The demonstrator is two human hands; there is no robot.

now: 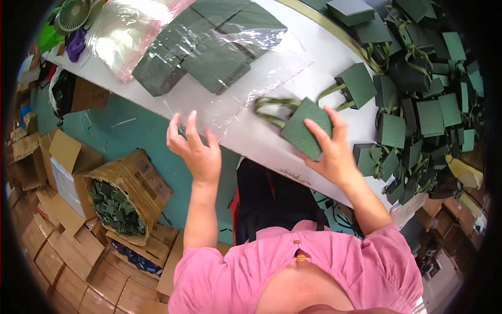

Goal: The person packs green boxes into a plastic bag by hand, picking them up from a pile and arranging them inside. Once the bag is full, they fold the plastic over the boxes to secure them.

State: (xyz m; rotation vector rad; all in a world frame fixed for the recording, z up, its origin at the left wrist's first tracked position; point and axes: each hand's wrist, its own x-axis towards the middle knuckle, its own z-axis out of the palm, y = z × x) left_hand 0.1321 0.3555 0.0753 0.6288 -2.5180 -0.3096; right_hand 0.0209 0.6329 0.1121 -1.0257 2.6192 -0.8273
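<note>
My right hand (332, 149) grips a small dark green box (307, 128) whose olive ribbon loop trails to its left over the white table (272, 149). Spread fingers show on my left hand (196, 149), which holds nothing near the table's front edge. Beyond it lies a clear plastic bag (251, 39) with several green boxes (209, 57) inside, its open end towards me. Another green box with a ribbon (357, 85) sits just behind the one in my right hand.
Many green boxes with ribbons (431, 118) are heaped at the right. Flat clear bags (128, 31) and a small fan (73, 15) are at the back left. A carton of green pieces (115, 206) stands below left, among stacked cartons (78, 251).
</note>
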